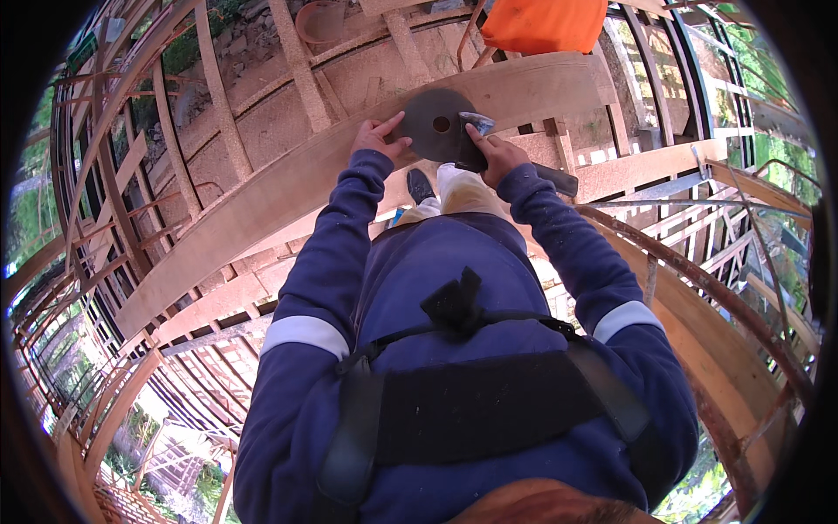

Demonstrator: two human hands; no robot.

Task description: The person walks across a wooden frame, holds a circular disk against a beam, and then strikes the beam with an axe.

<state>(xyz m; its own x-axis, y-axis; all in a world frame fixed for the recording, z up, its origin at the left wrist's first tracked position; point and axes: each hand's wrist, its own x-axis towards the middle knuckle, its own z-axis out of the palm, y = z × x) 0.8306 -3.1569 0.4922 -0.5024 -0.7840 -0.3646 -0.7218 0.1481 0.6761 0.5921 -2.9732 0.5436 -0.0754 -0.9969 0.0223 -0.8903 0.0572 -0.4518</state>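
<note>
A dark, flat grinding disc [426, 133] with a round hole in its middle is over the wide wooden plank [349, 144] in front of me. My left hand [384, 140] pinches the left edge of the disc between thumb and fingers. At its right edge, my right hand [496, 154] grips what looks like a hatchet [472, 155], with a dark head and a shiny metal edge. That edge is against or very close to the disc; whether they touch I cannot tell. A dark handle end [556, 180] sticks out past my right wrist.
An orange cloth or bag [543, 24] hangs beyond the plank. Several wooden beams [214, 96] form an open frame with ground below. A rusty bar [698, 275] curves along my right side. My shoe [420, 184] shows below the disc.
</note>
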